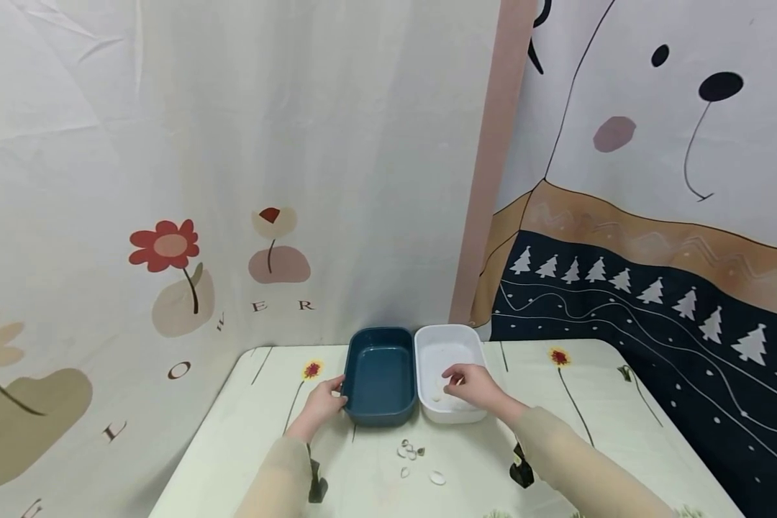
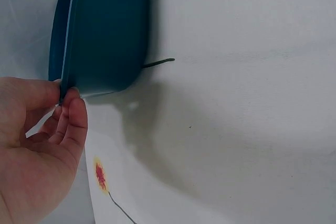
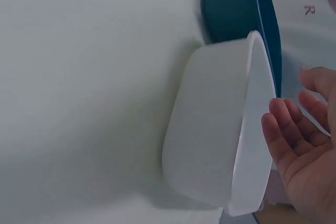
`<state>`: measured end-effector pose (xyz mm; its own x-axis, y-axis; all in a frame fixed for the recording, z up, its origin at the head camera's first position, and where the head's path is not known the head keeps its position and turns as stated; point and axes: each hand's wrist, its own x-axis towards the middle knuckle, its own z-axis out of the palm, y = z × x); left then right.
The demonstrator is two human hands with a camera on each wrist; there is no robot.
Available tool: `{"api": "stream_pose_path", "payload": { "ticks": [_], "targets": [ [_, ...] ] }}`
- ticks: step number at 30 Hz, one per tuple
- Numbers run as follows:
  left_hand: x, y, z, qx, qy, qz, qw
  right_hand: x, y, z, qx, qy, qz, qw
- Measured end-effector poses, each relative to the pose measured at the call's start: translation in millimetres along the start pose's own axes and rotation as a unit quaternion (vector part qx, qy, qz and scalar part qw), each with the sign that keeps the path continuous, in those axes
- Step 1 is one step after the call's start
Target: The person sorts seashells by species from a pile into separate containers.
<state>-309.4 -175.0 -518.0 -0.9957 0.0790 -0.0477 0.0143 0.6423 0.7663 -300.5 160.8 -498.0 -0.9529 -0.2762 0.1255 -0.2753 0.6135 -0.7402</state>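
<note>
My left hand (image 1: pixel 324 404) pinches the left rim of a dark teal plastic bin (image 1: pixel 380 417); the left wrist view shows the thumb on one side of the rim (image 2: pixel 67 51) and fingers on the other. Beside it, touching or nearly so, stands a white bin (image 1: pixel 450 416). Over the white bin hovers my right hand (image 1: pixel 474 387), fingers loosely bent and apart from the thumb, with nothing visible between them in the right wrist view. A small pale piece (image 1: pixel 437 398) lies inside the white bin. The teal bin's visible floor is bare.
In front of the bins lie several small ring-like or shell-like pieces (image 1: pixel 411 452), a small pointed piece (image 1: pixel 404 473) and a whitish oval piece (image 1: pixel 437 478). A flower-printed cloth (image 1: pixel 233 432) covers the table. Printed curtains (image 1: pixel 375 180) hang close behind it.
</note>
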Motion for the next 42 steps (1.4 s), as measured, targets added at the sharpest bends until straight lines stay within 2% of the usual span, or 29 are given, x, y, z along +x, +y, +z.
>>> {"api": "stream_pose_path", "payload": {
  "ticks": [6, 14, 22, 27, 34, 42],
  "targets": [
    [-0.4, 0.1, 0.5, 0.001, -0.001, 0.003, 1.0000, -17.8, -9.1, 4.3, -0.001, -0.023, -0.058, 0.998],
    [0.2, 0.3, -0.8, -0.006, -0.007, -0.011, 0.9999, -38.9, -14.3, 15.2, 0.013, -0.055, -0.084, 0.995],
    [3.3, -4.0, 0.3, -0.005, -0.009, -0.012, 0.9999, -55.6, -4.7, 30.0, 0.059, -0.103, -0.092, 0.989],
    [4.0, -5.0, 0.9, -0.005, -0.009, -0.012, 0.9999, -64.5, 6.5, 41.1, 0.081, -0.117, -0.100, 0.985],
    [4.5, -3.9, 1.8, 0.001, -0.007, -0.015, 0.9999, -72.9, 22.2, 56.0, 0.113, -0.132, -0.081, 0.982],
    [3.9, -3.9, 2.7, 0.000, -0.004, -0.014, 0.9999, -78.4, 33.1, 67.8, 0.108, -0.146, -0.061, 0.981]
  ]
}}
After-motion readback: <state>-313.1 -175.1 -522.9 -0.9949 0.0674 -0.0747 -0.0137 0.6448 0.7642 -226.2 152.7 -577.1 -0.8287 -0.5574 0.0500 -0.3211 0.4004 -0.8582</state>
